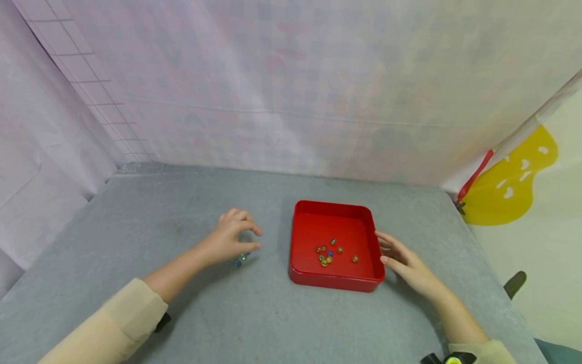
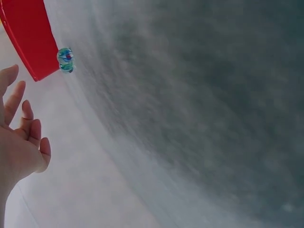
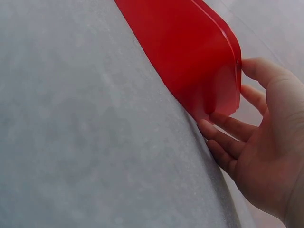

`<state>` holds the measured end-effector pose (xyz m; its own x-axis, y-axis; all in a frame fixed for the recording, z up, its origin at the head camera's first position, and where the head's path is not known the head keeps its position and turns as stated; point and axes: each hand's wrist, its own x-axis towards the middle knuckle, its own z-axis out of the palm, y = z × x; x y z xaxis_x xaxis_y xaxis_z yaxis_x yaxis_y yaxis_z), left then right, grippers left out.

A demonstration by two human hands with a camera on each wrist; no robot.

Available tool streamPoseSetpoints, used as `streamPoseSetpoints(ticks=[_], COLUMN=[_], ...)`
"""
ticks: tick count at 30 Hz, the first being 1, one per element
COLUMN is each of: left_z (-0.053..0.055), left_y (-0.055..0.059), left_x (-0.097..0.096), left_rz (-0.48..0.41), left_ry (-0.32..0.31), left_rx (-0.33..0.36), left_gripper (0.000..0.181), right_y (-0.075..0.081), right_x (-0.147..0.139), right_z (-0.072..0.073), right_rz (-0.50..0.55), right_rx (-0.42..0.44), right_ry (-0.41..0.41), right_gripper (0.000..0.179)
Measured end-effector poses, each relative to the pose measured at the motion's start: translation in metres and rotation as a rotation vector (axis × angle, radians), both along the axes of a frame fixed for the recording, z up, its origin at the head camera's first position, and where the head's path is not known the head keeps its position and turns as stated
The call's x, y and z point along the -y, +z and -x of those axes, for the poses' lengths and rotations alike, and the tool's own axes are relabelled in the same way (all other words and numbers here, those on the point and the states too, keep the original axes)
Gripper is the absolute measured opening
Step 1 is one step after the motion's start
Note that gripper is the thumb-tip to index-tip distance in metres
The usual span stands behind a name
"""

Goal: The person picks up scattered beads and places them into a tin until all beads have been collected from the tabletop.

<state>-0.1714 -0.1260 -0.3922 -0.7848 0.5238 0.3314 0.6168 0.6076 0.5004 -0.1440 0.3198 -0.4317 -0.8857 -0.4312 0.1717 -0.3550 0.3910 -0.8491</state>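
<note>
A square red tray [image 1: 336, 282] with raised walls sits right of centre on the grey cloth in the head view. Several small glass marbles [image 1: 340, 250], mostly amber with one blue, lie on its floor. My left hand [image 1: 232, 235] hovers left of the tray, thumb and fingers spread apart with nothing between them. Just below it on the cloth lie a few blue and green marbles [image 1: 239, 263], bunched together; the left wrist view shows these marbles [image 2: 65, 58] too. With its fingertips, my right hand [image 1: 406, 265] touches the tray's outer right wall, thumb near the rim.
Grey cloth [image 1: 182, 323] covers the table. A pale checked curtain [image 1: 291, 101] hangs along the back, and another sheet [image 1: 41, 151] closes off the left. On the right hangs a light sheet with a yellow shape [image 1: 504, 187] printed on it.
</note>
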Motion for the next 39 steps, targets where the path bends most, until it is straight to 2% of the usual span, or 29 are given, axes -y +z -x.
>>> streamPoseSetpoints(ticks=[24,31,39], left_z=[-0.01,-0.015,-0.017], left_y=[-0.01,-0.011,-0.018], left_x=[0.029,0.035,0.039], left_rz=[0.007,0.002,-0.02], left_ry=[-0.016,-0.03,-0.054], left_rx=[0.023,0.063,0.032], left_gripper=[0.023,0.023,0.023], right_y=[-0.001,0.002,0.003], right_x=[0.0,0.002,0.002], right_z=[0.0,-0.002,-0.003], right_rz=[-0.018,-0.013,-0.004], right_rx=[0.023,0.014,0.009], right_ry=[-0.029,-0.015,-0.008], right_gripper=[0.054,0.054,0.054])
